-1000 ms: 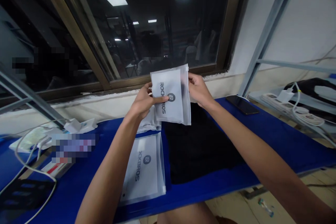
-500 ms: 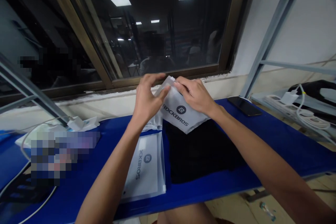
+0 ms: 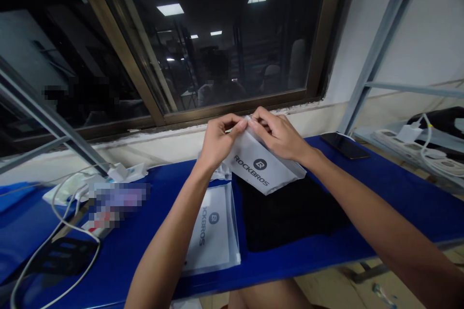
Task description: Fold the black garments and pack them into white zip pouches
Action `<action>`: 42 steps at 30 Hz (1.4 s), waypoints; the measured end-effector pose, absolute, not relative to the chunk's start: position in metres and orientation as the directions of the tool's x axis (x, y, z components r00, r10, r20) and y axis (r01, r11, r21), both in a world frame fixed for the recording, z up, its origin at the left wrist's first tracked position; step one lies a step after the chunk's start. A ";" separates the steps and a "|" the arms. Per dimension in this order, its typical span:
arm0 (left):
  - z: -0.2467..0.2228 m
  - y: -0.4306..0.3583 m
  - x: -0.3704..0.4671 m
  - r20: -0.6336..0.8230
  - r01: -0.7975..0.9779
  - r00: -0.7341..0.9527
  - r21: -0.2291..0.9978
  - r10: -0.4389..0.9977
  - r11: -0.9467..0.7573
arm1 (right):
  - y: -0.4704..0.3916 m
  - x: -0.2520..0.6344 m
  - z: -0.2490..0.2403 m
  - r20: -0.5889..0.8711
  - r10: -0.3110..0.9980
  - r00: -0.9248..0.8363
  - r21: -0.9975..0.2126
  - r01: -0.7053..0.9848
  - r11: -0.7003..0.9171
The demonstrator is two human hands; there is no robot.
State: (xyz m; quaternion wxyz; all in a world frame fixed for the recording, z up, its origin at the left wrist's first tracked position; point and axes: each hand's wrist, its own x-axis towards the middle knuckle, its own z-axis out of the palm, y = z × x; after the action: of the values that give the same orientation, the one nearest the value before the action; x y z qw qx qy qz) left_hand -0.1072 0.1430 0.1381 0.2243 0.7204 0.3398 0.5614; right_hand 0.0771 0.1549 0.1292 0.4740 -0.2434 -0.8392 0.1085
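A frosted plastic bag printed ROCKBROS (image 3: 259, 169) hangs tilted between my hands, above a folded black cloth (image 3: 290, 217). My left hand (image 3: 223, 137) pinches the bag's top corner between thumb and fingers. Right beside it, my right hand (image 3: 277, 133) grips the same top edge, and the fingertips of both hands nearly touch. Another ROCKBROS bag (image 3: 217, 231) lies flat on the blue table (image 3: 145, 241), left of the cloth. More clear packaging (image 3: 222, 172) shows partly behind my left wrist.
A black phone (image 3: 345, 146) lies at the table's back right. White chargers and cables (image 3: 118, 172) and a black plastic piece (image 3: 63, 255) are at the left. Metal posts (image 3: 377, 43) stand on both sides. A window (image 3: 235, 24) is behind the table.
My left hand has closed its fingers on the bag's top corner, where they were spread before. Both hands have come closer together. The view has shifted slightly.
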 end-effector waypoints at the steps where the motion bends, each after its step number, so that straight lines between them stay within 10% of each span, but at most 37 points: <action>1: 0.139 0.147 -0.113 0.649 0.194 0.085 0.734 0.756 -0.651 | 0.155 0.078 0.130 0.742 0.506 -0.438 -0.399 0.318 0.860; 9: 0.149 0.181 -0.187 0.665 0.193 -0.540 0.694 0.515 -0.694 | 0.166 0.094 0.141 0.683 0.533 -0.498 -0.423 0.325 0.846; 20: 0.147 0.170 -0.172 0.803 0.378 -0.320 0.595 0.503 -0.709 | 0.167 0.077 0.135 0.682 0.504 -0.531 -0.555 0.073 0.828; 29: 0.146 0.163 -0.161 0.811 0.399 -0.201 0.580 0.549 -0.710 | 0.169 0.075 0.132 0.522 0.549 -0.653 -0.501 0.285 0.817; 36: 0.139 0.154 -0.139 0.877 0.620 0.076 0.332 0.475 -0.711 | 0.169 0.061 0.119 0.430 0.570 -0.700 -0.354 0.450 0.820; 42: 0.156 0.146 -0.155 0.882 0.636 -0.083 0.405 0.463 -0.657 | 0.165 0.071 0.131 0.840 0.521 -0.155 -0.500 0.155 0.852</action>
State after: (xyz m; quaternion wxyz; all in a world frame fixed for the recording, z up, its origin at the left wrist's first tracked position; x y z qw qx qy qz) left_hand -0.1555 0.1462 0.1558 -0.0706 0.6734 0.4083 0.6122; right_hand 0.0714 0.1648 0.1315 0.6092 -0.2266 -0.7449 0.1503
